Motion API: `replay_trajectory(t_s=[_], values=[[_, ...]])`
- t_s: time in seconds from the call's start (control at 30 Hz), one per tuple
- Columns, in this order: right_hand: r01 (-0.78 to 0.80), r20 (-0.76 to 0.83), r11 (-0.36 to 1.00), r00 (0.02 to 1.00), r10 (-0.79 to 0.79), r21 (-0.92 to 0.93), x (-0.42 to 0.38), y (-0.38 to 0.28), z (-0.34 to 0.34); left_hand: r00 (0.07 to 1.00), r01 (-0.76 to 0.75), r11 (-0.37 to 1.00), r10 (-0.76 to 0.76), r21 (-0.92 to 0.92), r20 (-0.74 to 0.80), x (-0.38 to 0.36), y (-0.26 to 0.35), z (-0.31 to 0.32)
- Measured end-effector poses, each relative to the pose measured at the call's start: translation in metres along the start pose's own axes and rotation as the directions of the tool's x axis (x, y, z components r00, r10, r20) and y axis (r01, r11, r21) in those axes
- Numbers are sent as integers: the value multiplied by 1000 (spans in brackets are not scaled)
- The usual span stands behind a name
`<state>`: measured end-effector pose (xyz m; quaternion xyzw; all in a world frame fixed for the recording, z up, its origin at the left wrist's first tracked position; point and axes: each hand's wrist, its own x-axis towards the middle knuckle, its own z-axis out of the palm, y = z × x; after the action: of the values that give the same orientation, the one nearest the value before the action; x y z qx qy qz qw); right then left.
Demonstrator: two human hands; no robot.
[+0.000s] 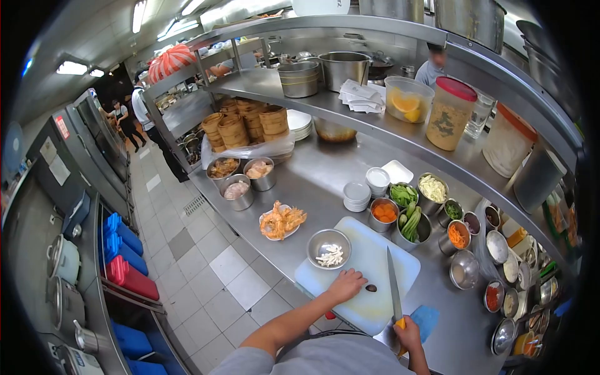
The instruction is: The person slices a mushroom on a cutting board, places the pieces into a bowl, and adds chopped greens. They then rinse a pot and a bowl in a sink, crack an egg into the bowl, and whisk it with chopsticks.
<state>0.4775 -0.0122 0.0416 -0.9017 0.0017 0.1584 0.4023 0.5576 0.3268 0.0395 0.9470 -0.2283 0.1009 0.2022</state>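
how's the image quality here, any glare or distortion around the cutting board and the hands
Head view: strong fisheye, so the steel shelf bows and the corners go black; ceiling lights glare off the steel counter; the cutting board, left hand and right hand with the knife are evenly lit and fairly sharp; distant people look soft.

On the cutting board [375, 262], a steel bowl [329, 247] sits behind the left hand [345, 285], knife [394, 284] to its right.

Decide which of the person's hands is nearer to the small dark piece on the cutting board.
Left. The left hand rests beside the small dark piece; the right hand grips the knife at the board's near edge.
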Motion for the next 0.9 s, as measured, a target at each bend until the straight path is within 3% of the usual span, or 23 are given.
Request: replay_trajectory(t_s=[0.13, 0.2, 0.27, 0.33, 0.37, 0.43, 0.47, 0.53, 0.6, 0.77, 0.83, 0.9], values=[[0, 15, 1000, 1000, 0, -11, 7, 11, 6, 997, -73, 996, 73, -45, -3, 12, 22, -5], [66, -32, 994, 997, -69, -91, 3, -5, 2, 990, -72, 997, 71, 9, 123, 19, 24, 15], [38, -8, 993, 999, -39, -112, 6, -3, 2, 980, -71, 997, 62, 43, 189, 26, 19, 30], [-27, 31, 987, 999, 33, -159, 14, -1, 5, 991, -106, 975, 120, -196, 60, 20, -3, 67], [5, 23, 984, 1000, -1, -176, 17, 5, 8, 988, -65, 961, 99, -268, 116, 17, -7, 70], [-32, 42, 985, 998, 39, -167, 17, -6, 6, 987, -137, 909, 159, -394, 23, 15, 0, 41], [8, 7, 979, 1000, -7, -202, 18, -7, 7, 992, -98, 894, 120, -436, 23, 15, 3, 32], [0, 12, 974, 1000, 3, -228, 16, -25, 0, 998, -50, 890, 65, -452, 19, 14, 14, 28], [59, 68, 967, 997, -43, -247, 21, -38, -2, 980, 197, 919, -176, -340, 92, 16, 22, 28], [144, 141, 938, 985, -103, -314, 37, -54, 4, 977, 210, 924, -190, -320, 94, 21, 29, 47], [196, 155, 922, 976, -152, -334, 42, -52, 9, 995, 98, 911, -75, -401, 73, 23, 26, 51], [192, 170, 906, 976, -136, -377, 45, -57, 10, 994, 96, 916, -66, -391, 89, 28, 25, 50]])
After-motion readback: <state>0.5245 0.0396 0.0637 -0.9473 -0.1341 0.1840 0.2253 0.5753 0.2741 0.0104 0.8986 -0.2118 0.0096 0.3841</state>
